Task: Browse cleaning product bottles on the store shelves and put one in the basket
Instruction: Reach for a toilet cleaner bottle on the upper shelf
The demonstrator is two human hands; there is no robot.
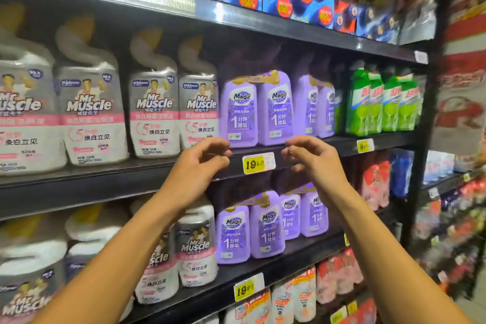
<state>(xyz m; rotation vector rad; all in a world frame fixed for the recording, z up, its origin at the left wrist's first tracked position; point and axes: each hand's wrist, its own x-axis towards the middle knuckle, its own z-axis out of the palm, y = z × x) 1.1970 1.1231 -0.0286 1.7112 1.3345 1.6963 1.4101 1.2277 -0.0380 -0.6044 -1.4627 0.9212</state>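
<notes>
The purple twin-pack (256, 109) stands on the shelf (105, 173) at twelve o'clock from both hands. Left hand (196, 166) and right hand (313, 159) hover loosely curled, holding nothing – best clasp both flanks together, since the bottles are banded. No basket in view – far labels blur

Both hands, left hand (202, 159) and right hand (313, 158), are raised empty, fingers loosely curled, below a purple twin-pack (256, 110) on the shelf (131, 173).

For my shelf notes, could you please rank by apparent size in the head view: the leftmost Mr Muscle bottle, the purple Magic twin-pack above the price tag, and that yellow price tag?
1. Mr Muscle bottle, though nearest the camera
2. Magic twin-pack
3. yellow price tag
</notes>
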